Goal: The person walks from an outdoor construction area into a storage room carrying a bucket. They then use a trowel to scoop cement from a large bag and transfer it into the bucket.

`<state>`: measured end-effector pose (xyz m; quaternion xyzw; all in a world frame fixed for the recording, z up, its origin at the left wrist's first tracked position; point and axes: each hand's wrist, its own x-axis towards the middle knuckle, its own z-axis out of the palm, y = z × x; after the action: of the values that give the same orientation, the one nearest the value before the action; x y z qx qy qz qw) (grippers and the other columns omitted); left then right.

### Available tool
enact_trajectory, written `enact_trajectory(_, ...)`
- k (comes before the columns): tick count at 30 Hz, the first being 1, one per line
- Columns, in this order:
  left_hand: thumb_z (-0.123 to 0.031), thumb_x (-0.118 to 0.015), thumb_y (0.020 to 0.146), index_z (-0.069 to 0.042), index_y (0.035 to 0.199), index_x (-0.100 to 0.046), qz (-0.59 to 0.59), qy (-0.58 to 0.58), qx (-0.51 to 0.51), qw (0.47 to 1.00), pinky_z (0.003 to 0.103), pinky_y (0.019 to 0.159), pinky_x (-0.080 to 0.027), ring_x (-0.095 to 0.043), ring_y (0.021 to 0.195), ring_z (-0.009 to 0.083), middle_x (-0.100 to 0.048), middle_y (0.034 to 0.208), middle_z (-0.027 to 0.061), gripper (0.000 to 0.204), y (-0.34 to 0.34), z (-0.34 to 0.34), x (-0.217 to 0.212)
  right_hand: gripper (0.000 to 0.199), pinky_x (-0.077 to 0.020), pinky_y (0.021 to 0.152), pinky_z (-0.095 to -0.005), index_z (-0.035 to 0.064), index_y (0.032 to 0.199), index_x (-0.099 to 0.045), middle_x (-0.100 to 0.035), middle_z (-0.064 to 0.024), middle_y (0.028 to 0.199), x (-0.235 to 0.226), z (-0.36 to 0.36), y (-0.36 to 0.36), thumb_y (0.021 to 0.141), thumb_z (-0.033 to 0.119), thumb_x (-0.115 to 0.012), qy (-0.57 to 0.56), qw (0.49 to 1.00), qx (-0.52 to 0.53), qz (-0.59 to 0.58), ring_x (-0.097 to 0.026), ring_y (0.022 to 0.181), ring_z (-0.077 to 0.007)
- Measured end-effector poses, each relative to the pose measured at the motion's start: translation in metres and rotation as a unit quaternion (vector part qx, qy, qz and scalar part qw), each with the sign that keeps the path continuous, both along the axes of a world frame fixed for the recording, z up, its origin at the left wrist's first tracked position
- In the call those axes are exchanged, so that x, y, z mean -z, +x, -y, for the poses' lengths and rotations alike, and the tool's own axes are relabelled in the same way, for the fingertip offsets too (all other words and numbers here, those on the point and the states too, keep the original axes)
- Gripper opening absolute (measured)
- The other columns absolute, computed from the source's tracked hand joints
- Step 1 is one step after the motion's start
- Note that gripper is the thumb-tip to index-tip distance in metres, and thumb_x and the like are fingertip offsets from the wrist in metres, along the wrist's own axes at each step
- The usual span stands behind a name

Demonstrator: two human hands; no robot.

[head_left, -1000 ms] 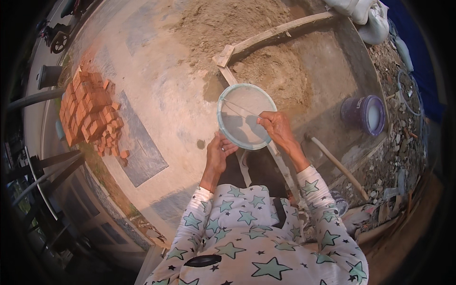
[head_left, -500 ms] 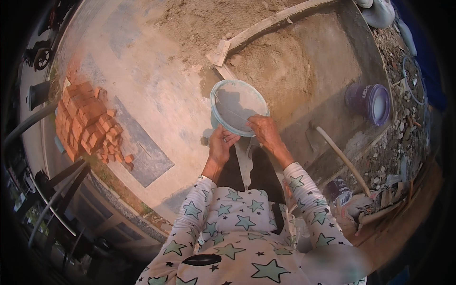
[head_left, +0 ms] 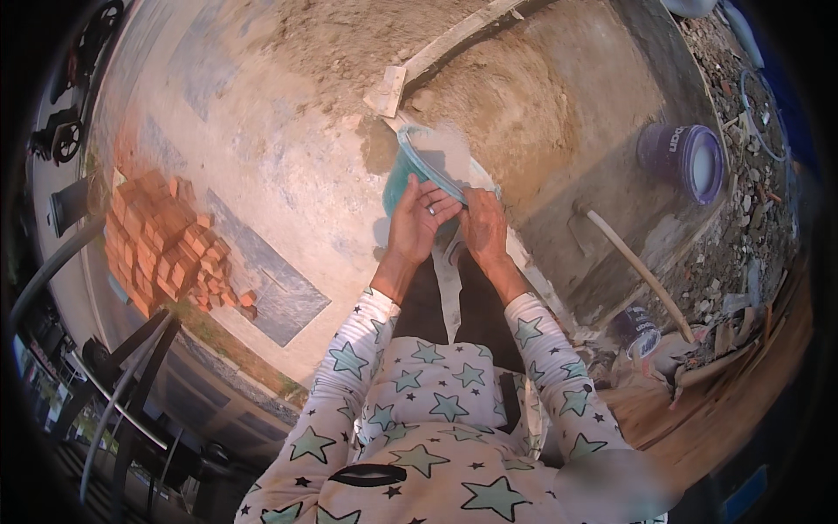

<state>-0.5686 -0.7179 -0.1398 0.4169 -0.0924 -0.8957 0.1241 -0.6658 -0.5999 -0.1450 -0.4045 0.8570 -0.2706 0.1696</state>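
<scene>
Between my two hands is a teal plastic basin (head_left: 402,183), tilted steeply so that its mouth faces away from me, to the right. Grey powder (head_left: 445,150) is slipping out over the far rim, blurred by motion. My left hand (head_left: 416,218), with a ring on one finger, is closed against the basin's outer wall near the rim. Clenched on the near rim is my right hand (head_left: 484,223). Beneath lies a bed of brown sandy material (head_left: 515,113), edged by a pale wooden board (head_left: 454,42).
Orange bricks (head_left: 161,236) are piled at left. Right of me stand a purple bucket (head_left: 655,155) and a long wooden-handled tool (head_left: 637,272), with a smaller purple can (head_left: 635,327) nearby. Rubble (head_left: 742,218) runs along the right edge. A short board (head_left: 385,92) lies ahead.
The basin has gone from nearly level to steeply tilted, and its grey powder now spills out. My right hand has drawn closer to my left.
</scene>
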Motion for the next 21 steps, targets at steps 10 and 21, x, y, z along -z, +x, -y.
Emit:
enact_trajectory(10, -0.05, -0.057, 0.098, 0.009, 0.136, -0.039, -0.007, -0.017, 0.016, 1.0, 0.05, 0.108, -0.044, -0.053, 0.124, 0.0377, -0.05, 0.132, 0.0279, 0.072, -0.029, 0.004, 0.001, 0.026, -0.0487, 0.072, -0.0496, 0.0029, 0.102, -0.055, -0.061, -0.0191, 0.089, 0.035, -0.003, -0.031, 0.08, -0.01, -0.054, -0.066, 0.993, 0.036, 0.096, -0.06, 0.086, -0.0412)
enact_trajectory(21, -0.043, -0.064, 0.096, 0.003, 0.137, -0.042, 0.123, -0.126, -0.049, 0.983, 0.05, 0.105, -0.048, -0.055, 0.123, 0.0361, -0.054, 0.13, 0.0245, 0.065, 0.075, -0.033, 0.016, 0.021, -0.0491, 0.074, -0.0482, 0.0067, 0.1, -0.058, -0.064, -0.019, 0.09, 0.054, -0.002, -0.065, 0.084, -0.005, -0.05, -0.077, 0.991, 0.043, 0.101, -0.063, 0.089, -0.0405)
